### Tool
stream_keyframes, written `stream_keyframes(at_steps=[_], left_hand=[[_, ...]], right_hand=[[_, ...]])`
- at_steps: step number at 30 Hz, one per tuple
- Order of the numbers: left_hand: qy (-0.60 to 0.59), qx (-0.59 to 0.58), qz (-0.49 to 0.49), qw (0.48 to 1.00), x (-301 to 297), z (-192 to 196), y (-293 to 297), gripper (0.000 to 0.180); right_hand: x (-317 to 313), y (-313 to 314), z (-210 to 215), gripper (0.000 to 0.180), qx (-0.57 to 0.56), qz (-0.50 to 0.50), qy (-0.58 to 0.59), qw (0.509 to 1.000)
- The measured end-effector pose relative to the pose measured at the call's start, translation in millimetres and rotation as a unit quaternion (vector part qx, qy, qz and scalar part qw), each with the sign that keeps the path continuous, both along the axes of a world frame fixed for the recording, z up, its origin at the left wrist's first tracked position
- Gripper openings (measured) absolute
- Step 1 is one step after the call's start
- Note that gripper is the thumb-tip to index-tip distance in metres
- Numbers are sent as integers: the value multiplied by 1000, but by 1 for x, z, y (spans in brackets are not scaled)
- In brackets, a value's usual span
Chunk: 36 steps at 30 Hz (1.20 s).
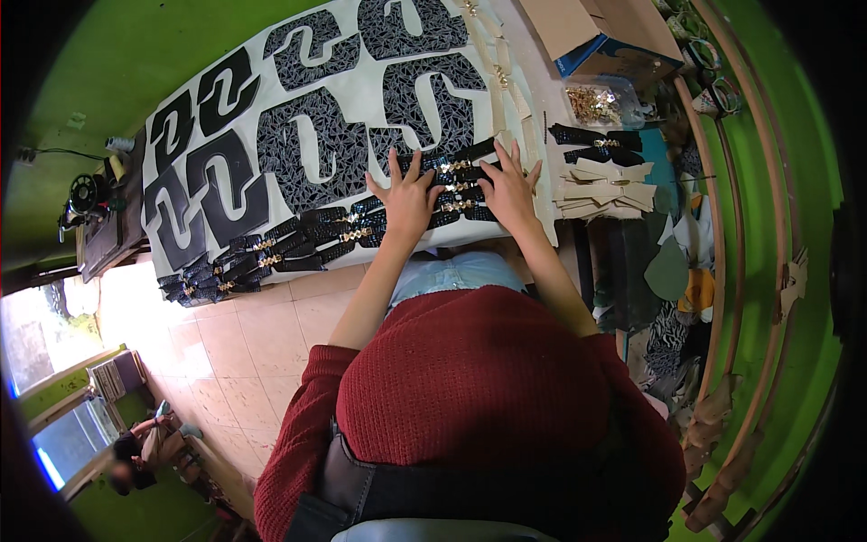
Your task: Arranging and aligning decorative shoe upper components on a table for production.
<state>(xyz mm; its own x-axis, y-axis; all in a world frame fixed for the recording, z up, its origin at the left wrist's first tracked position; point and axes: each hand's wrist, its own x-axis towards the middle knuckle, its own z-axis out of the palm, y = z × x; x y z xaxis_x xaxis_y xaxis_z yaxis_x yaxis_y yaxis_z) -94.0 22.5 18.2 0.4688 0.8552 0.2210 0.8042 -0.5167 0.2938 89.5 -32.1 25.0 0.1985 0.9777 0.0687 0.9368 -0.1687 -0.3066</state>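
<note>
My left hand [408,197] lies with fingers spread over the left ends of some shiny black straps with gold-coloured fittings [461,188]. These straps are stacked one above another at the table's near edge. Across their right ends rests my right hand [512,191], its fingers also stretched apart. Neither hand is closed round anything. More black straps with gold fittings [355,233] run in an overlapping row to the left along the edge. Behind them lie flat black patterned pieces with curved cutouts [312,149], on a white sheet [248,101].
Beige straps [603,191] and black ones [596,143] are piled at the right, below a clear container of gold fittings [598,104] and an open cardboard box [605,36]. Beige strips [499,68] cross the far side. A sewing machine [86,194] stands left.
</note>
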Motion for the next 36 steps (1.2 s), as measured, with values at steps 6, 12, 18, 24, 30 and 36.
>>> stream_keyframes(at_steps=[6, 12, 18, 24, 30, 36], left_hand=[[-5, -6, 1, 1000, 0, 1, 1, 28], [-76, -60, -22, 995, 1, 3, 2, 35], [-52, -86, -149, 984, 11, -11, 4, 46], [-35, -93, -152, 983, 11, -22, 2, 47], [-29, -63, -156, 985, 11, -24, 2, 46], [-38, -109, -153, 981, 9, -17, 5, 48]], right_hand=[[-4, 2, 5, 36, -25, 11, -25, 999], [-13, 5, -2, 45, 9, 66, -1, 998], [-23, 4, -13, 49, -27, 95, -17, 995], [-25, 4, -22, 53, -34, 90, -6, 995], [-26, 2, -27, 53, -18, 88, 5, 996], [-15, 10, -20, 48, -40, 87, 101, 990]])
